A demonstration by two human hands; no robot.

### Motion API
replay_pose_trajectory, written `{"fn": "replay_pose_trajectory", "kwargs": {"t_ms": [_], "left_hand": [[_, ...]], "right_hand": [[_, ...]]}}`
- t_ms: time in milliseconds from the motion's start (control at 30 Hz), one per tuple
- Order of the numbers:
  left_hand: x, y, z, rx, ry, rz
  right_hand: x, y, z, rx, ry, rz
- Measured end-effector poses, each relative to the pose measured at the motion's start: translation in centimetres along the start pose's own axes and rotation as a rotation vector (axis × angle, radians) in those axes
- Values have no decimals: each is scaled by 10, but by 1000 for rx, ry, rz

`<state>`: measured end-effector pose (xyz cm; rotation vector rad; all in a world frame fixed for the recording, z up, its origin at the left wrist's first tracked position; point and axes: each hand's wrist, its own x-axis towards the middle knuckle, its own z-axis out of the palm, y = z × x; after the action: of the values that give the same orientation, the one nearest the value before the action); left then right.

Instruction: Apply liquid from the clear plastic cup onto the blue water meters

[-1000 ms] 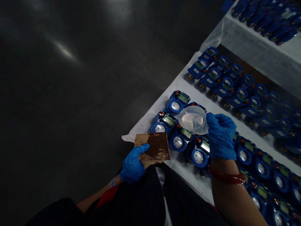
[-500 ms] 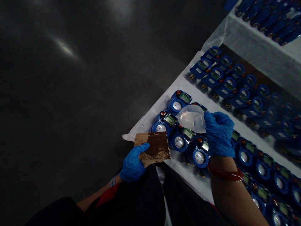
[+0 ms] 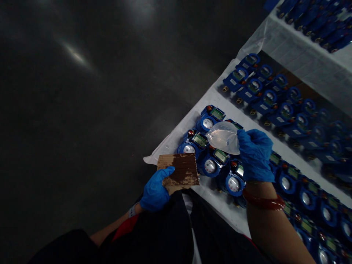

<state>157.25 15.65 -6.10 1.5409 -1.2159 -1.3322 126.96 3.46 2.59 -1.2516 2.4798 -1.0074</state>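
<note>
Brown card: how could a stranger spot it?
Find the white surface bearing rows of blue devices. By its lower-left end in the picture, the gloved left hand holds the brown card. Unlike those devices, it is flat and stained dark.

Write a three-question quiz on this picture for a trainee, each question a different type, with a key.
1. Multiple choice: which hand holds the cardboard piece with the dark brown patch?
a) the left
b) the right
c) both together
2. True or false: the right hand holds a translucent container over blue meters with round dials.
3. Fill in the blank: the bracelet just below the glove on the right arm is ____ in colour.

Key
1. a: the left hand, with its thumb across the top face.
2. True.
3. red
</note>
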Motion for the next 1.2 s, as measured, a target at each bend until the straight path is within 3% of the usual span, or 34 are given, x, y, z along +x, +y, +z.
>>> {"fn": "replay_pose_trajectory", "kwargs": {"t_ms": [267,400,767,1000,1200], "left_hand": [[10,-8,-11,86,-101,145],[5,-11,-5,82,-15,155],[6,-16,-1,15,11,85],[11,-11,-2,-85,-48,-90],[12,-7,-3,-56,-28,-24]], "right_hand": [[0,-8,-1,-62,-16,30],[0,-14,-2,-67,-33,41],[0,-24,-2,-62,-41,52],[2,-23,-4,-99,-42,50],[3,-17,-4,-98,-29,-8]]}}
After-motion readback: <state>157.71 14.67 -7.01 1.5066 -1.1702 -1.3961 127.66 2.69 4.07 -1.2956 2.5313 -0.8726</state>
